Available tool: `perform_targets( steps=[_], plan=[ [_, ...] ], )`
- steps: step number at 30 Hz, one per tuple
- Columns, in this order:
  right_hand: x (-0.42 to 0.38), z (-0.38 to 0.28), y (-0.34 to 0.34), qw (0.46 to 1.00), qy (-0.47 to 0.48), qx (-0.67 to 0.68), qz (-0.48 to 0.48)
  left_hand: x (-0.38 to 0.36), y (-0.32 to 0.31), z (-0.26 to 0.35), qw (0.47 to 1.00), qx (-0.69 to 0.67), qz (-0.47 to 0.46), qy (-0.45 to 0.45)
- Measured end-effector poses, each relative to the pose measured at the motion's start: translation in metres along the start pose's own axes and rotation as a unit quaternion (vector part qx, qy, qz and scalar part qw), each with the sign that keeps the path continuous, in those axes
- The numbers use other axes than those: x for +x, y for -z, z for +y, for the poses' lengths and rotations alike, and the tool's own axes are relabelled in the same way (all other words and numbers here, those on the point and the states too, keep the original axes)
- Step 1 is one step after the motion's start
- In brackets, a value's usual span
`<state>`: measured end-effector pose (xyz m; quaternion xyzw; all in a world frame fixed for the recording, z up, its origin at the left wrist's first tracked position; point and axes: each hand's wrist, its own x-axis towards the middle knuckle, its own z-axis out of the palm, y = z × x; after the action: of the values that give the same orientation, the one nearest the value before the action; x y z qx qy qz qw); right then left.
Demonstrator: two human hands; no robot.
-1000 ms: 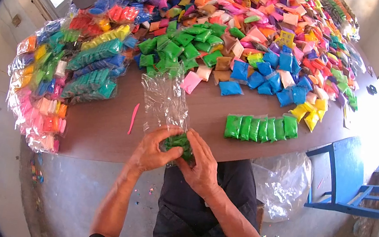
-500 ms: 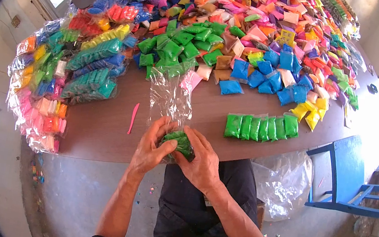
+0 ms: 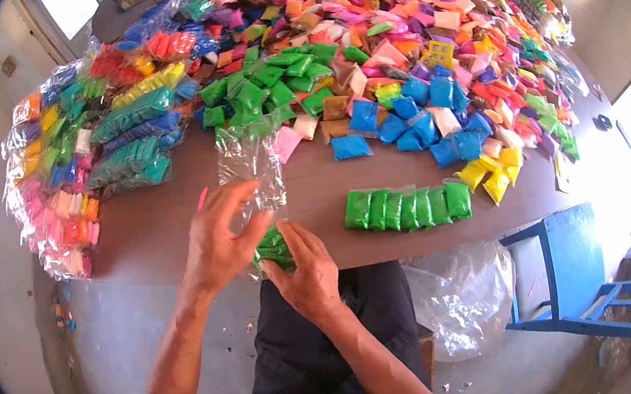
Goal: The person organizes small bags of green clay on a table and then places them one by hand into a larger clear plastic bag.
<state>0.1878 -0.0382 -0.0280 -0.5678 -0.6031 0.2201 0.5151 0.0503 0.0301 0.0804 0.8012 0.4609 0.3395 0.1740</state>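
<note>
My right hand (image 3: 309, 274) grips the bottom of a long clear plastic bag (image 3: 263, 177) at the table's front edge. Bunched green packets (image 3: 273, 248) show in that lower end, partly hidden by my fingers. My left hand (image 3: 218, 235) is raised at the bag's left side, fingers apart, thumb tip close to the packets. The bag's upper part lies flat and crinkled on the table, reaching a heap of loose green packets (image 3: 266, 90). To the right, a neat row of green packets (image 3: 409, 207) lies on the tabletop.
A big heap of multicoloured packets (image 3: 408, 15) covers the back of the brown table (image 3: 154, 242). Bagged bundles (image 3: 136, 117) are stacked along the left. Blue packets (image 3: 424, 124) and yellow packets (image 3: 490, 173) lie to the right. A blue chair (image 3: 579, 265) and clear plastic sheeting (image 3: 459, 300) are beyond the front edge.
My left hand has let go of the bag's packed end and lifted off to the left, fingers spreading. My right hand keeps its grip. The whole view has shifted slightly.
</note>
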Motion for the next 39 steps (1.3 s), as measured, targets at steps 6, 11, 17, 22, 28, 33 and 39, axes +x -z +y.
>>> perform_targets(
  steps=[6,11,17,22,28,33,39],
  plan=[
    [-0.007,0.009,-0.005,0.998,-0.036,-0.004,-0.047,0.060,-0.085,0.001,0.965,-0.009,-0.236,-0.114],
    [-0.006,0.010,-0.007,1.000,-0.002,0.010,0.017,0.094,-0.129,-0.009,0.921,0.005,-0.335,-0.196],
    [-0.003,0.006,0.000,1.000,-0.010,0.021,0.003,0.102,-0.118,0.008,0.898,0.005,-0.406,-0.168],
    [-0.004,0.005,-0.001,0.999,-0.030,0.021,-0.003,0.092,-0.102,0.009,0.910,0.020,-0.401,-0.106],
    [-0.003,0.005,0.000,0.999,-0.002,0.019,0.028,0.065,-0.028,0.015,0.976,-0.061,-0.207,0.022],
    [-0.002,0.003,0.002,1.000,-0.017,0.016,-0.015,0.031,0.035,-0.061,0.994,-0.018,0.028,0.106],
    [-0.002,-0.001,0.004,0.999,-0.023,-0.002,-0.025,0.003,0.013,-0.080,0.995,0.036,0.018,0.095]
  ],
)
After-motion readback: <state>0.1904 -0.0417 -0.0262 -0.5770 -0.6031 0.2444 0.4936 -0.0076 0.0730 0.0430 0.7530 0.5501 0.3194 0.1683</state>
